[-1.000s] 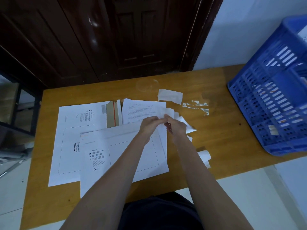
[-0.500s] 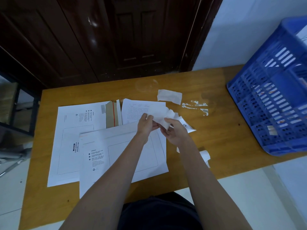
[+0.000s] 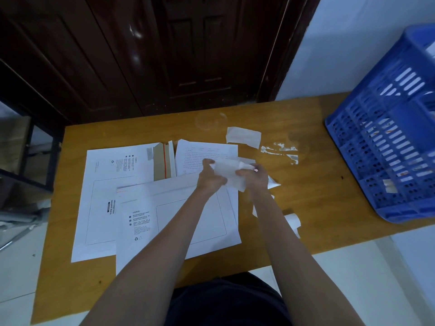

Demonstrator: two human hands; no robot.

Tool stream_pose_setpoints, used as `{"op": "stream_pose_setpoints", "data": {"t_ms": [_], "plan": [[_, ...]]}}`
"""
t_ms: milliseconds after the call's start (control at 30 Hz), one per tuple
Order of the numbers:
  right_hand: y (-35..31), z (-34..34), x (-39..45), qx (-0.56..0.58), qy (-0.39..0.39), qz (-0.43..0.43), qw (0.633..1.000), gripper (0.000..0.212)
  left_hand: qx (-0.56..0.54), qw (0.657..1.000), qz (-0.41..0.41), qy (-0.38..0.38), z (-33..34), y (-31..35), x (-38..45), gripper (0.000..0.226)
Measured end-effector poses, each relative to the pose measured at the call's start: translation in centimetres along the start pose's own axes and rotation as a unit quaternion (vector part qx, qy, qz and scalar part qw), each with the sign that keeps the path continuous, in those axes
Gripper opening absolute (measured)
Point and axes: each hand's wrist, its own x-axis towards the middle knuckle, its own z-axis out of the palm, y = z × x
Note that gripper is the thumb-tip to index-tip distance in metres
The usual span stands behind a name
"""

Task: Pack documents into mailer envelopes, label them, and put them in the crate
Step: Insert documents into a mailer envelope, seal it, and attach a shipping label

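Two mailer envelopes [image 3: 113, 198] [image 3: 188, 220] lie unlabelled; my left hand [image 3: 210, 178] and right hand [image 3: 255, 176] pinch a label [image 3: 229, 172], crate [image 3: 388, 142] waiting, I'd judge.

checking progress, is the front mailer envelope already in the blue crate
No, the front mailer envelope lies flat on the table, while the blue crate stands apart at the table's right end.

Hands [image 3: 231, 176] now stretch label sheet [image 3: 229, 172] wider apart.
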Motion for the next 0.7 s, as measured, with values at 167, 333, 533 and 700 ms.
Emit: {"op": "stream_pose_setpoints", "data": {"t_ms": [167, 333, 533, 700], "plan": [[0.6, 0.4, -0.1, -0.151, 0.002, -0.103, 0.983, 0.03, 0.003, 0.999, 0.039, 0.011, 0.7, 1.2, 0.3, 0.042], [0.0, 0.2, -0.3, -0.116, -0.016, -0.096, 0.988, 0.017, 0.005, 0.995, 0.061, 0.073, 0.5, 1.1, 0.7, 0.015], [0.0, -1.6, -0.7, 0.193, -0.212, 0.072, 0.955, 0.026, -0.142, 0.989, -0.027, 0.041, -0.5, 0.9, 0.7, 0.01], [-0.7, -2.3, -1.1, 0.186, -0.285, 0.088, 0.936, 0.005, -0.081, 0.995, 0.025, 0.059, -0.2, 0.3, 0.7, 0.009]]}}
